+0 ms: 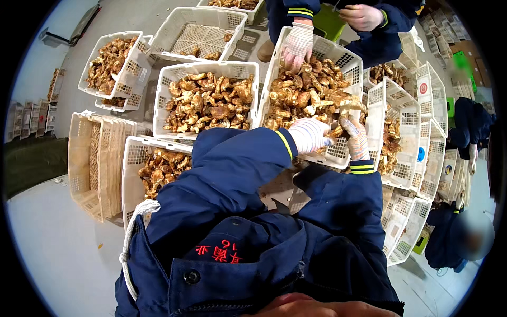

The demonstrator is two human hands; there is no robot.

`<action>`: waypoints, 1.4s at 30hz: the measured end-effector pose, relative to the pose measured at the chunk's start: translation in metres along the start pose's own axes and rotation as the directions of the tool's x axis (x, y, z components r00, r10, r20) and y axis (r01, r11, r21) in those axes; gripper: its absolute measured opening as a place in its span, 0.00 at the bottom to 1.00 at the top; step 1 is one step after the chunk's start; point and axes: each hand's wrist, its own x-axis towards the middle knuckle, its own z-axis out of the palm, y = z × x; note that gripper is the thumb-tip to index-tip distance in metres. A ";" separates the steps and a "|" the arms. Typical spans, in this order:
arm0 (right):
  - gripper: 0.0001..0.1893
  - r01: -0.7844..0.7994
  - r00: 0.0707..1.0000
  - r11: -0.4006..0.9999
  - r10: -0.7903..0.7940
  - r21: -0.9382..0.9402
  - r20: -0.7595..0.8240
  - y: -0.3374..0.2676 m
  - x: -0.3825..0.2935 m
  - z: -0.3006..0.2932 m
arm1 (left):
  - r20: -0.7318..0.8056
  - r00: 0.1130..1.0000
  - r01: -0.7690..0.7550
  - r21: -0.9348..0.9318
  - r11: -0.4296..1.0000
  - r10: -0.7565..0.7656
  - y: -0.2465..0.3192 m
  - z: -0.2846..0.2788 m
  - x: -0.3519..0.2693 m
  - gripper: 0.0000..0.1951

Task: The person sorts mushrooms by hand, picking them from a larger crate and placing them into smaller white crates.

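Observation:
A white perforated plastic crate [273, 63] full of brown-and-cream mushrooms [303, 93] stands before me. My left hand [311, 134], in a striped knit glove, reaches over its near side with the fingers curled down among the mushrooms. Close by on the right is my right hand [357, 136], gloved alike, at the crate's near right corner. A small mushroom [337, 130] lies between my two hands; which of them grips it is unclear, as the fingertips are partly hidden. Just beyond my right hand is a larger pale clump of mushrooms [348, 102].
Across the crate, a co-worker's gloved hand [298, 45] touches the mushrooms; their other hand [362, 18] is raised. Left stand another full crate [206, 67], a sparsely filled crate [198, 35] and nested crates [99, 158]. Crates [400, 134] crowd the right, where other people sit.

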 end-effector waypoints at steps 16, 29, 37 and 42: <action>0.21 0.097 0.988 0.986 -0.079 0.137 -0.129 -0.020 -0.009 0.009 | 0.042 0.999 -0.003 0.062 0.998 0.000 0.007 -0.009 -0.002 0.21; 0.29 0.148 0.937 0.849 -0.285 -0.507 -0.204 -0.013 -0.008 0.003 | -0.169 0.975 -0.148 -0.021 0.989 0.142 -0.013 0.023 0.013 0.20; 0.23 -0.092 0.980 0.888 0.160 0.450 -0.115 -0.023 0.002 0.008 | -0.042 0.998 -0.013 -0.825 0.564 -0.038 0.008 -0.039 -0.037 0.16; 0.25 -0.122 0.988 0.843 0.054 0.524 0.143 0.037 0.028 -0.031 | -0.482 0.841 -0.218 -0.719 0.660 -0.247 -0.013 -0.117 -0.162 0.19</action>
